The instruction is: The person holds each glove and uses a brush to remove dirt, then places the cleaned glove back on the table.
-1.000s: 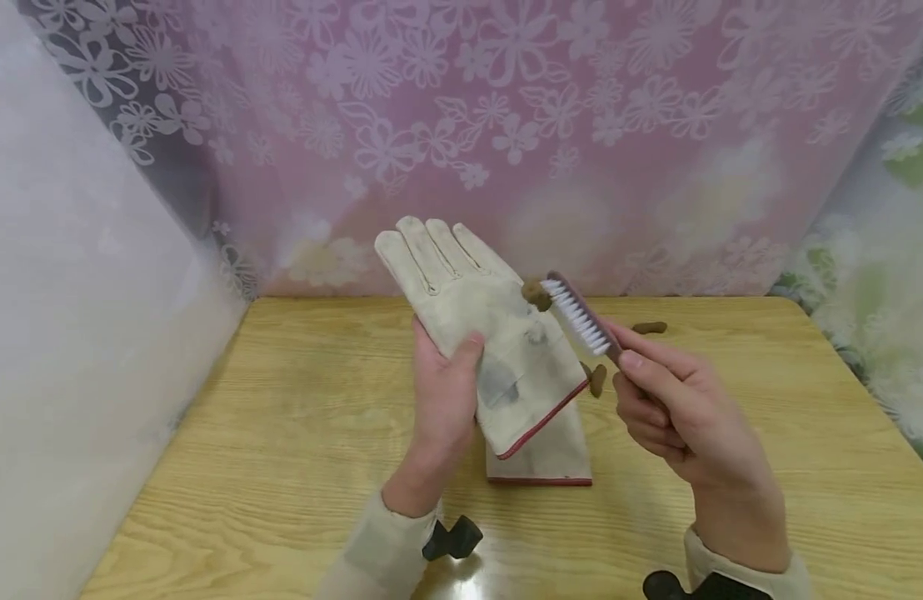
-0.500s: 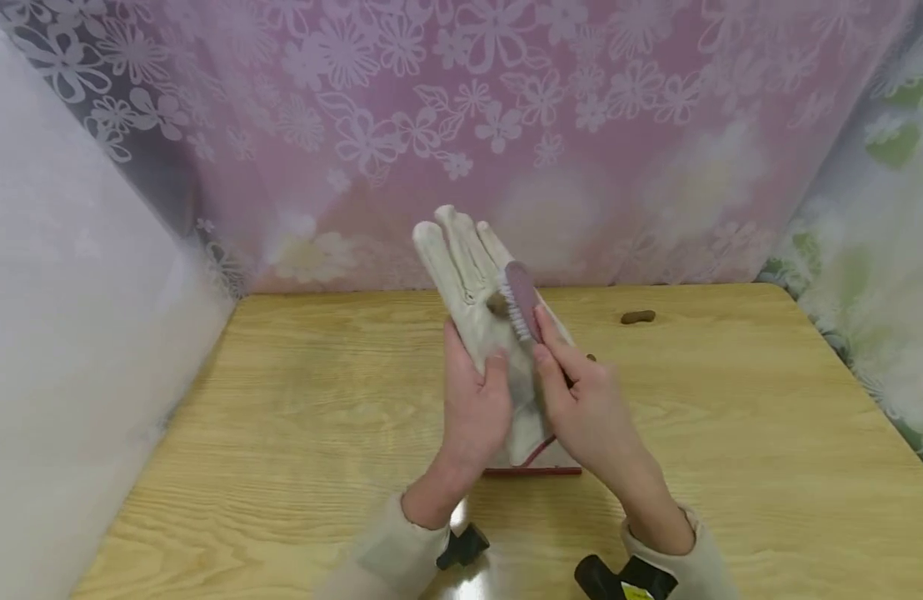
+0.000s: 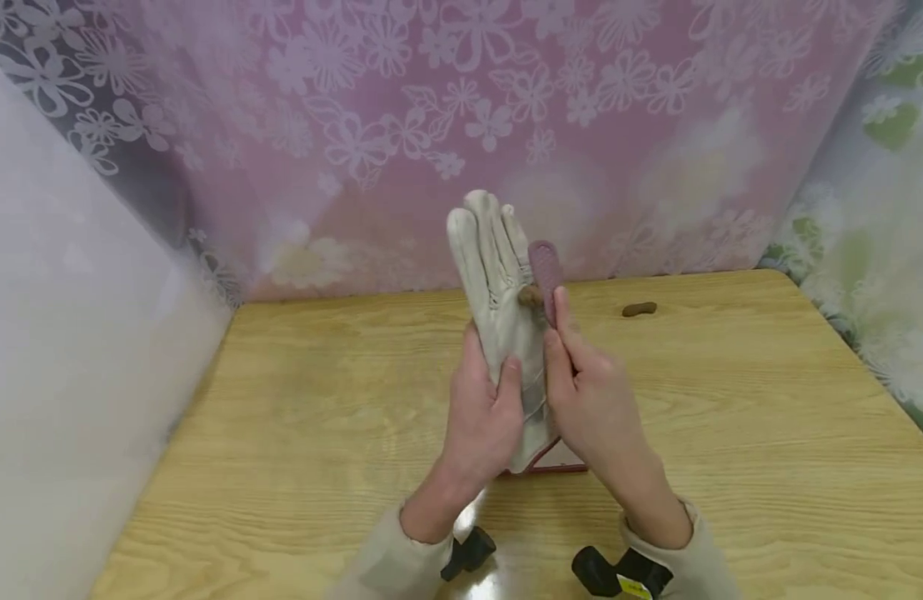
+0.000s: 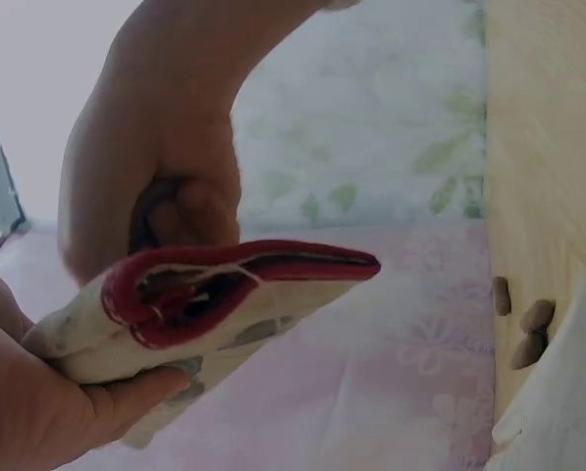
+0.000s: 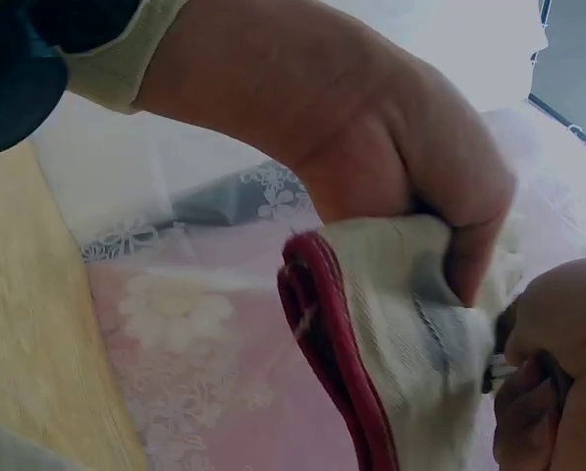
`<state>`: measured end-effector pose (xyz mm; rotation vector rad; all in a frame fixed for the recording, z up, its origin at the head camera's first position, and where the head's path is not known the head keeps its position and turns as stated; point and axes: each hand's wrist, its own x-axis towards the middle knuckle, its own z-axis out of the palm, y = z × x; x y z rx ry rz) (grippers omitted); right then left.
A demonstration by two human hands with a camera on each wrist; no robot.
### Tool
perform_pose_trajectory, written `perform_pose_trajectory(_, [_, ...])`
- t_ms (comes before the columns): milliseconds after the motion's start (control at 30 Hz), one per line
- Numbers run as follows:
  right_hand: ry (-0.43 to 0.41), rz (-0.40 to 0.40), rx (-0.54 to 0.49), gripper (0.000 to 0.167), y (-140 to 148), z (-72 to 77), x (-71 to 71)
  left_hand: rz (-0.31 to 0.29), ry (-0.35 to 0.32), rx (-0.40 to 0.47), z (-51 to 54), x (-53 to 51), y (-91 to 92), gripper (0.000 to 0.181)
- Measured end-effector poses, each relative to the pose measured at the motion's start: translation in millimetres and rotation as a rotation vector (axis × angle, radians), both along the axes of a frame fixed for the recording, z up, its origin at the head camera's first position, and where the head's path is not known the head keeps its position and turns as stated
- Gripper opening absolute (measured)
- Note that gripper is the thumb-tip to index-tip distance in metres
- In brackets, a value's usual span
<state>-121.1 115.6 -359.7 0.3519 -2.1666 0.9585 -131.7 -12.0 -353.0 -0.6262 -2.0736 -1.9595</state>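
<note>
My left hand holds a cream work glove up over the table, thumb across its front and fingers behind. Grey smudges mark the cloth, and red trim edges its cuff in the left wrist view. A brown lump lies against the palm side of the glove. Beside that lump, my right hand grips a mauve brush by its handle; its bristles face the glove and are mostly hidden. Under the held glove, a second glove lies on the table, largely covered.
A brown piece lies on the wooden table toward the back right. More brown lumps show on the table in the left wrist view. A flowered pink sheet hangs behind the table.
The brush has come leftward from the glove's edge onto its palm side, then shifted slightly right and up. The held glove has moved right and turned more upright.
</note>
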Motion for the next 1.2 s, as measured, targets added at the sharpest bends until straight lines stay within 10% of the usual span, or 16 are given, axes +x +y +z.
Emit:
perform_pose_trajectory(300, [0.019,0.031,0.142,0.052,6,0.1,9.6,-0.064,-0.072,0.148,6.4,-15.0,-7.1,0.053])
perform_pose_trajectory(700, [-0.346,0.125,0.005,0.047,40,19.2,13.9,-0.261,-0.55,0.453,-0.8,-26.6,-11.1,0.055])
perform_pose_trajectory(967, [-0.017,-0.046,0.318,0.051,37,15.1,15.1,-0.233,-0.489,0.39,-3.2,-21.3,-9.7,0.058])
perform_pose_trajectory(1200, [0.19,-0.115,0.389,0.044,14,4.4,15.1,-0.176,-0.413,0.42,-3.6,-17.6,-3.7,0.064])
